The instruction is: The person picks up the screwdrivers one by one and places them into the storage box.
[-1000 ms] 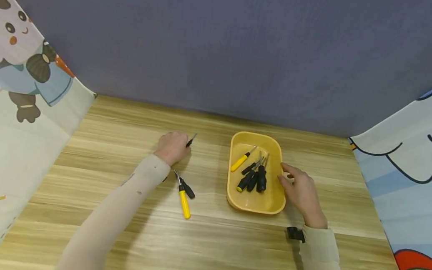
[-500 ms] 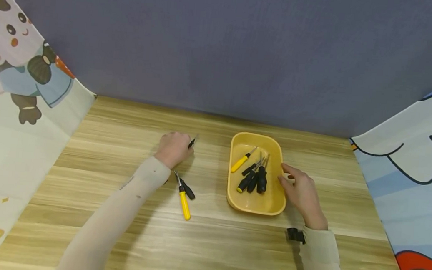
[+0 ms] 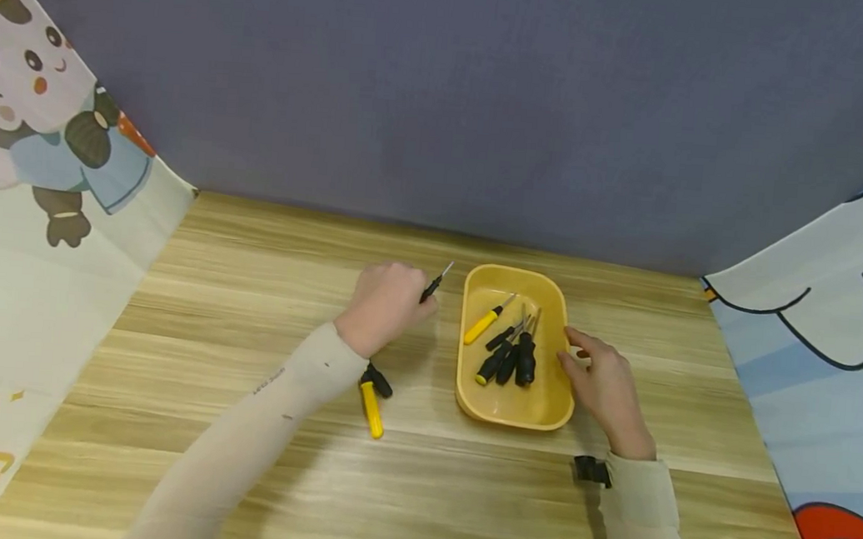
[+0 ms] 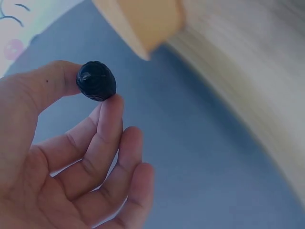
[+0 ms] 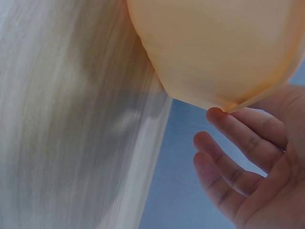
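Note:
My left hand (image 3: 387,306) pinches a black-handled screwdriver (image 3: 433,288) between thumb and fingertips, its shaft angled up and right, left of the yellow plastic tray (image 3: 461,388). The left wrist view shows the rounded butt of the black handle (image 4: 96,81) between the fingers. On the tray's right side, my right hand (image 3: 607,390) holds the rim with thumb and fingertips; in the right wrist view the thumb is hidden behind the rim (image 5: 252,101). Inside the tray lie a yellow screwdriver (image 3: 483,325) and several black ones (image 3: 525,360).
A yellow-handled screwdriver (image 3: 371,410) and a black-handled one (image 3: 380,380) lie on the wooden table (image 3: 416,494), partly covered by my left forearm. A dark blue-grey partition (image 3: 442,112) stands along the back, with printed cartoon panels on both sides.
My left hand has moved right toward the tray, carrying the black screwdriver. The right hand stays at the tray's rim, and the tray keeps its place.

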Motion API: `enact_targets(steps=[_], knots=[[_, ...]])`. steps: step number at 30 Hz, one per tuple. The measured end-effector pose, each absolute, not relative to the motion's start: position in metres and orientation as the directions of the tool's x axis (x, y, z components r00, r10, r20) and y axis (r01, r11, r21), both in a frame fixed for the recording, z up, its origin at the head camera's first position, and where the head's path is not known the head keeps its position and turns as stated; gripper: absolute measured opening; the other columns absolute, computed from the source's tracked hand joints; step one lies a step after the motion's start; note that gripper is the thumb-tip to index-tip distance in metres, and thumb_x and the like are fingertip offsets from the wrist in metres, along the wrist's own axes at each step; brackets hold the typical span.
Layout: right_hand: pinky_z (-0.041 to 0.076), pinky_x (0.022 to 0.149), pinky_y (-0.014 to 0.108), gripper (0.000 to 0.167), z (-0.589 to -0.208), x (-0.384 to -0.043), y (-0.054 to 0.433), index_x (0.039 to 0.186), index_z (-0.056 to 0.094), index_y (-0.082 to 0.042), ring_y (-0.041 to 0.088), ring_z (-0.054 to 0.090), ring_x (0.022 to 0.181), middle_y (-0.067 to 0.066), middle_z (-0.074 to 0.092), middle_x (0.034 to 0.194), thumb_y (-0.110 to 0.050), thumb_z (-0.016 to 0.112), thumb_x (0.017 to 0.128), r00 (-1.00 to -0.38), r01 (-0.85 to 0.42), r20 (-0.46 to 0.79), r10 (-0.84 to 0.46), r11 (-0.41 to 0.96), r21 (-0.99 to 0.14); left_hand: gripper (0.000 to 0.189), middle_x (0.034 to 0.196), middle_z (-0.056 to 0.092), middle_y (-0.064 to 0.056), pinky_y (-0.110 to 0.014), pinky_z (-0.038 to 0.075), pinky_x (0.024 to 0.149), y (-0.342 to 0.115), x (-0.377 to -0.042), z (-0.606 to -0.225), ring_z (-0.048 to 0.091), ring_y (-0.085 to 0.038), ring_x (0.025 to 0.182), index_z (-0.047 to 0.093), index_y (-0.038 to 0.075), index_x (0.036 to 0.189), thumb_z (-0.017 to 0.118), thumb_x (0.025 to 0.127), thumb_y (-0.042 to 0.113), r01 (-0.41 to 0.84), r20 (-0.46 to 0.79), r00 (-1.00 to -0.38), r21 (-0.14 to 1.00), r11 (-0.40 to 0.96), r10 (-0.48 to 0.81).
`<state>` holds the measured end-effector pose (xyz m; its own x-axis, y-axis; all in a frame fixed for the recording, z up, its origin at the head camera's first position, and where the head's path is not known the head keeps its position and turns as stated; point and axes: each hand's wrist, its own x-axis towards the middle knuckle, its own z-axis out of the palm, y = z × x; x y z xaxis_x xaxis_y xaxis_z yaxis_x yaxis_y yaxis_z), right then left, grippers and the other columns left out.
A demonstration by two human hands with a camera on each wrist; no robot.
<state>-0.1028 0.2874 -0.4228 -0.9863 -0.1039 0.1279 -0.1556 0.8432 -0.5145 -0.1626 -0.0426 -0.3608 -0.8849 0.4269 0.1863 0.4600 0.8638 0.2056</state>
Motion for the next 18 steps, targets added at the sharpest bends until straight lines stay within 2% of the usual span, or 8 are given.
enact_targets(steps=[6, 12, 18], knots=[[0.054, 0.077, 0.055, 0.040, -0.425, -0.103, 0.289, 0.134, 0.059, 0.004, 0.041, 0.065, 0.097, 0.026, 0.062, 0.127, -0.010, 0.066, 0.097, -0.985, -0.160, 0.138, -0.104, 0.847, -0.506, 0.038, 0.054, 0.045, 0.003, -0.030, 0.038, 0.044, 0.000, -0.161, -0.354, 0.039, -0.013, 0.050, 0.045, 0.017, 0.057, 0.068, 0.087, 0.022, 0.530, 0.210, -0.845, 0.204, 0.823, 0.492], [0.054, 0.078, 0.055, 0.041, -0.427, -0.104, 0.290, 0.134, 0.058, 0.005, 0.041, 0.064, 0.097, 0.026, 0.061, 0.128, -0.010, 0.065, 0.097, -0.983, -0.174, 0.144, -0.116, 0.841, -0.511, 0.034, 0.062, 0.053, 0.004, -0.032, 0.045, 0.051, 0.044, -0.164, -0.360, 0.049, -0.013, 0.056, 0.054, 0.019, 0.064, 0.068, 0.092, 0.033, 0.546, 0.082, -0.837, 0.194, 0.815, 0.541], [0.054, 0.078, 0.055, 0.040, -0.427, -0.103, 0.292, 0.134, 0.059, 0.006, 0.041, 0.065, 0.097, 0.026, 0.062, 0.127, -0.009, 0.066, 0.097, -0.982, -0.172, 0.151, -0.109, 0.842, -0.512, 0.024, 0.075, 0.062, 0.004, -0.036, 0.050, 0.059, 0.087, -0.169, -0.375, 0.057, -0.015, 0.066, 0.061, 0.020, 0.076, 0.070, 0.093, 0.035, 0.553, -0.037, -0.824, 0.163, 0.817, 0.565]])
